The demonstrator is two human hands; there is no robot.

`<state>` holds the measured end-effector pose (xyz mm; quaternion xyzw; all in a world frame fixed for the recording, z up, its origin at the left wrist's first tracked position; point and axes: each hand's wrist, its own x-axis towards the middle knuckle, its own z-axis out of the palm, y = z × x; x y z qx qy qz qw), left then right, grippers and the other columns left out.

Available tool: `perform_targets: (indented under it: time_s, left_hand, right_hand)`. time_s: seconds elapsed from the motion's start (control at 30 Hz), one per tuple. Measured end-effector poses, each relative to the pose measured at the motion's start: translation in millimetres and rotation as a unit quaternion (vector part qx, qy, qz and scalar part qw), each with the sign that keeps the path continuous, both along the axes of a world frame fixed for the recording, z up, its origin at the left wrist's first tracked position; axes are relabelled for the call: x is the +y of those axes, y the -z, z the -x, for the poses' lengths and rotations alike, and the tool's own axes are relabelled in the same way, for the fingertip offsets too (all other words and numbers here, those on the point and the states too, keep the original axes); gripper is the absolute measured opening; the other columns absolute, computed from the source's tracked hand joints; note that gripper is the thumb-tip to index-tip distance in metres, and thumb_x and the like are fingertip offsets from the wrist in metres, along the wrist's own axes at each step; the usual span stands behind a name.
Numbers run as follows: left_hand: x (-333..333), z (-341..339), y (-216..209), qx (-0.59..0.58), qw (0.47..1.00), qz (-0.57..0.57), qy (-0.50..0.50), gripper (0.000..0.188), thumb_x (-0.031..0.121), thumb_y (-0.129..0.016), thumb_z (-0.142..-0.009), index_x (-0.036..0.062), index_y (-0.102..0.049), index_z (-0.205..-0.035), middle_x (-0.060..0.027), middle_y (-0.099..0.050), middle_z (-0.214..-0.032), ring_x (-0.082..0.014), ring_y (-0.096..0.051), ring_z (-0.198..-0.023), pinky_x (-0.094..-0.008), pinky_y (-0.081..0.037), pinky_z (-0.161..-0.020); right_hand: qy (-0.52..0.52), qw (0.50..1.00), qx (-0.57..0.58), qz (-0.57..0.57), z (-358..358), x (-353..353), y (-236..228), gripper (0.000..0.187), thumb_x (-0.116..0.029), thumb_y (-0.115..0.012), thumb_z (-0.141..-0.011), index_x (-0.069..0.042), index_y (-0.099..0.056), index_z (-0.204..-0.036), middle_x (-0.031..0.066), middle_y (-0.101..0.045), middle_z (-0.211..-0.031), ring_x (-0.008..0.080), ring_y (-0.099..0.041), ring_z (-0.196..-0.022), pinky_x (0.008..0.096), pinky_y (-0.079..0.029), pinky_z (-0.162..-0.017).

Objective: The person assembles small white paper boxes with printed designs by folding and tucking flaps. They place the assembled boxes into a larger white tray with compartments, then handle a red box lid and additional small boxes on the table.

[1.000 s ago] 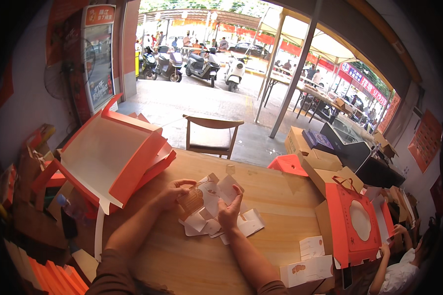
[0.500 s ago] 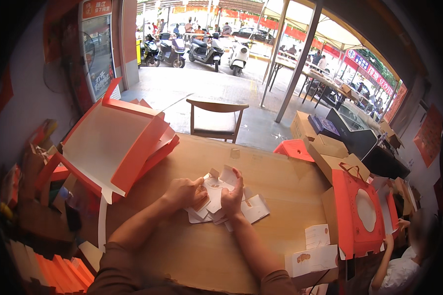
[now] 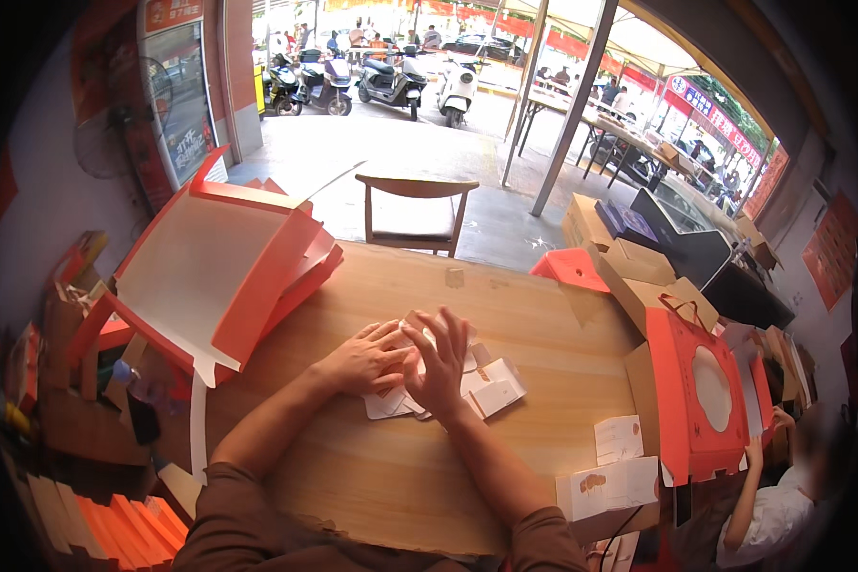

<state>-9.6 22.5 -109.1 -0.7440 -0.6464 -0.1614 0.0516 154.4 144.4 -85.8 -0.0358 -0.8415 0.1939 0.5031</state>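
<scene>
A small pile of white folded paper boxes (image 3: 493,386) with brownish prints lies mid-table, partly hidden under my hands. My left hand (image 3: 362,359) rests on the pile's left side, its fingers stretched out and apart. Beside it, my right hand (image 3: 436,367) is raised on edge over the pile with fingers spread, and I see nothing gripped in it. Between the two hands a bit of white card shows; their fingertips come close together, and I cannot tell whether they touch.
A large open red-orange box (image 3: 200,272) with pale inside stands at the table's left. On the right are a red box with a round window (image 3: 710,396), brown cartons (image 3: 639,272) and white printed cartons (image 3: 608,491). A chair (image 3: 415,214) faces the far edge; another person (image 3: 772,505) is at lower right.
My left hand has gone from a closed grip to lying flat with spread fingers. My right hand has let go of the white card and lifted open. The view has shifted slightly.
</scene>
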Motion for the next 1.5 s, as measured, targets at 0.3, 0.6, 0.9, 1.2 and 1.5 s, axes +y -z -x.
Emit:
perform_targets:
  time_s: [0.3,0.6,0.9,1.2,1.5]
  left_hand:
    - [1,-6,-2,-0.050,0.996,0.030,0.062,0.074,0.058,-0.067,-0.095,0.0034,-0.056,-0.145,-0.0245,-0.042,-0.163,-0.0410,-0.035,-0.155,-0.0526,-0.026,-0.129]
    - [-8,-15,-16,0.032,0.992,0.117,-0.042,0.105,0.072,-0.063,-0.090,-0.0018,-0.039,-0.160,-0.0275,-0.032,-0.169,-0.0418,-0.024,-0.160,-0.0543,-0.016,-0.131]
    - [53,-196,-131,-0.097,0.970,-0.187,0.118,0.031,0.015,-0.081,-0.074,0.0064,-0.066,-0.099,-0.0128,-0.071,-0.106,-0.0345,-0.069,-0.095,-0.0471,-0.055,-0.083]
    - [129,-390,-108,-0.090,0.964,-0.051,0.247,0.097,0.063,-0.077,-0.083,0.0055,-0.047,-0.156,-0.0333,-0.046,-0.153,-0.0475,-0.053,-0.133,-0.0539,-0.047,-0.107]
    - [116,-366,-113,-0.182,0.951,-0.007,0.249,0.094,0.044,-0.085,-0.079,0.0115,-0.041,-0.155,-0.0255,-0.051,-0.139,-0.0467,-0.059,-0.123,-0.0524,-0.053,-0.099]
  right_hand:
    - [-0.089,0.920,-0.102,0.369,12,19,37,0.041,0.002,-0.055,-0.091,0.000,-0.067,-0.131,0.0196,-0.069,-0.129,0.0331,-0.069,-0.118,0.0406,-0.055,-0.102]
    - [-0.140,0.928,0.007,0.345,24,13,50,0.050,0.004,-0.048,-0.094,0.002,-0.054,-0.144,0.0255,-0.057,-0.141,0.0400,-0.056,-0.133,0.0438,-0.044,-0.117]
    - [-0.131,0.923,0.004,0.360,12,25,46,0.052,0.000,-0.050,-0.090,0.001,-0.056,-0.142,0.0244,-0.059,-0.140,0.0389,-0.061,-0.124,0.0464,-0.049,-0.109]
    - [-0.133,0.921,-0.029,0.365,17,7,35,0.053,-0.001,-0.052,-0.089,0.002,-0.056,-0.142,0.0248,-0.060,-0.139,0.0395,-0.063,-0.119,0.0471,-0.051,-0.106]
    - [-0.166,0.904,-0.053,0.390,15,15,44,0.057,0.003,-0.050,-0.091,0.000,-0.049,-0.149,0.0235,-0.060,-0.139,0.0335,-0.066,-0.119,0.0424,-0.053,-0.106]
